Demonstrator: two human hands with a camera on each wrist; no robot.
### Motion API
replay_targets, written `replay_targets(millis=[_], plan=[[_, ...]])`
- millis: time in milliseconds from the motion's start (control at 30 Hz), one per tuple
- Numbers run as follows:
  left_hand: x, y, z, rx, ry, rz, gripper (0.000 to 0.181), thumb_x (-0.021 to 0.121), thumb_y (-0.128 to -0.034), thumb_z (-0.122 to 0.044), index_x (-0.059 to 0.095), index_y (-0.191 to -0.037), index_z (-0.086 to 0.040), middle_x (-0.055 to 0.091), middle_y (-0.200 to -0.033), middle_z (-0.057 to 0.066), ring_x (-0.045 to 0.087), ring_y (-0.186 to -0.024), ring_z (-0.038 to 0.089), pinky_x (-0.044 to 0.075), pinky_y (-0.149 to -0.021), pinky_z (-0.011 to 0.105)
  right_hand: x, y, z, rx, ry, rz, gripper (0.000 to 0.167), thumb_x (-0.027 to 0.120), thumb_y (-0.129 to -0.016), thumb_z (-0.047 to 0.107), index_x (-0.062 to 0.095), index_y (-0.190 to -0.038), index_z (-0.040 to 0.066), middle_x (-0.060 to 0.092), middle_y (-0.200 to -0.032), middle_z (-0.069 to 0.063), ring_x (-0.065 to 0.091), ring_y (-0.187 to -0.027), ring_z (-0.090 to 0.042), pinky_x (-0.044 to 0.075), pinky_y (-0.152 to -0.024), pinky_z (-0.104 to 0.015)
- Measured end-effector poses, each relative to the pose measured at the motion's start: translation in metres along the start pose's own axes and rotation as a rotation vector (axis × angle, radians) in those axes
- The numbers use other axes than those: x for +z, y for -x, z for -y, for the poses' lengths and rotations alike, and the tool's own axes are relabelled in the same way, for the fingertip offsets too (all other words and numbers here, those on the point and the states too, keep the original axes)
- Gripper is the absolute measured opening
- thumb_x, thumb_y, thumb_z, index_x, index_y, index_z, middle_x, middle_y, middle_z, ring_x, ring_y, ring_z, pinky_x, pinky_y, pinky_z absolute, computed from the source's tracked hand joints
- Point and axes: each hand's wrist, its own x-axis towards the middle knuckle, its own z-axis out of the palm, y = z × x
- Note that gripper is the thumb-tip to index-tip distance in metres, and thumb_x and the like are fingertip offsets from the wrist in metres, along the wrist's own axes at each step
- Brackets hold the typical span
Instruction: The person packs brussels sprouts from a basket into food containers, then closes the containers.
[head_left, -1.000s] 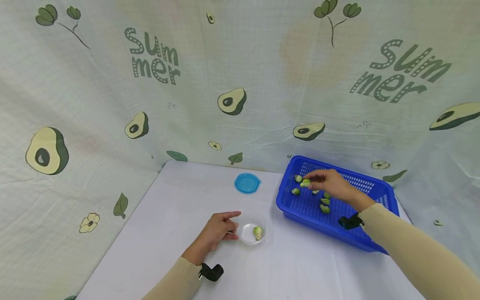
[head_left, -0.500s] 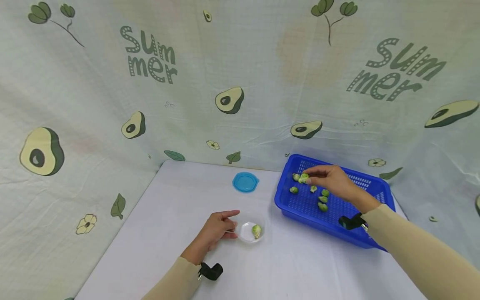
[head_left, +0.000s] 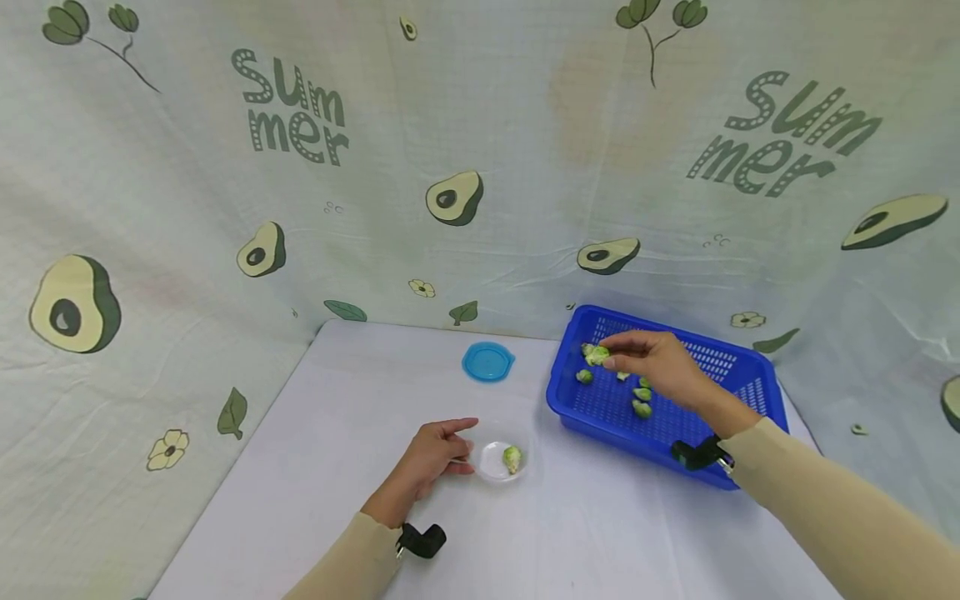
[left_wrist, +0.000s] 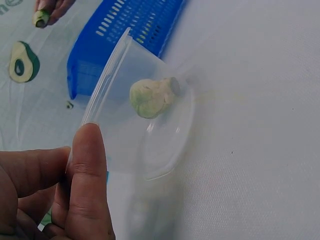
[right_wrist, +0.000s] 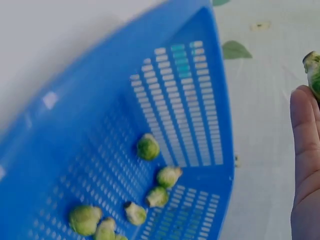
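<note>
My left hand (head_left: 431, 457) pinches the rim of a small clear plastic container (left_wrist: 125, 150) between thumb and fingers, as the left wrist view shows. One Brussels sprout (head_left: 512, 459) lies inside the container. My right hand (head_left: 656, 362) is above the blue basket (head_left: 637, 446), its thumb and fingertips pinching another Brussels sprout (head_left: 597, 356) over the basket's left part. In the right wrist view this held sprout (right_wrist: 314, 72) is cut by the frame edge. Several loose Brussels sprouts (right_wrist: 148, 147) lie on the basket floor, some hidden by the right hand in the head view.
A round blue lid (head_left: 487, 362) lies flat on the white tabletop (head_left: 360, 392), behind the container and left of the basket. Printed cloth (head_left: 525, 167) hangs behind and beside the table.
With the sprout in its grip, my right hand has risen a little and shifted slightly left over the basket. My left hand stays at the container. The head view has drifted slightly.
</note>
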Motion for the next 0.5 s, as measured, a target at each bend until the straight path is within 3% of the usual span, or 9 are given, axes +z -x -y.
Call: replay_targets(millis=[233,500], plan=[[0.001,0.001,-0.001,0.002,-0.002,0.001,0.049,0.066,-0.0948,0.003,0.065,-0.143,-0.006,0.058,-0.091,0.009,0.064,-0.078,0.018,0.067,-0.071,0.030,0.016,0.005,0.000,-0.074,-0.095,-0.020,0.036,0.076,-0.099,0.018,0.072,-0.128,-0.002,0.077,-0.117,-0.009,0.074,-0.099,-0.008,0.063,-0.087,-0.023],[0.001,0.003,-0.003,-0.003,-0.001,0.005,0.050,0.066,-0.0952,0.003,0.065,-0.144,-0.006,0.058,-0.092,0.009,0.064,-0.078,0.018,0.067,-0.071,0.029,0.034,0.010,0.002,-0.100,-0.258,-0.016,0.036,0.074,-0.098,0.008,0.068,-0.128,-0.010,0.079,-0.109,0.002,0.078,-0.094,-0.016,0.066,-0.087,-0.030]])
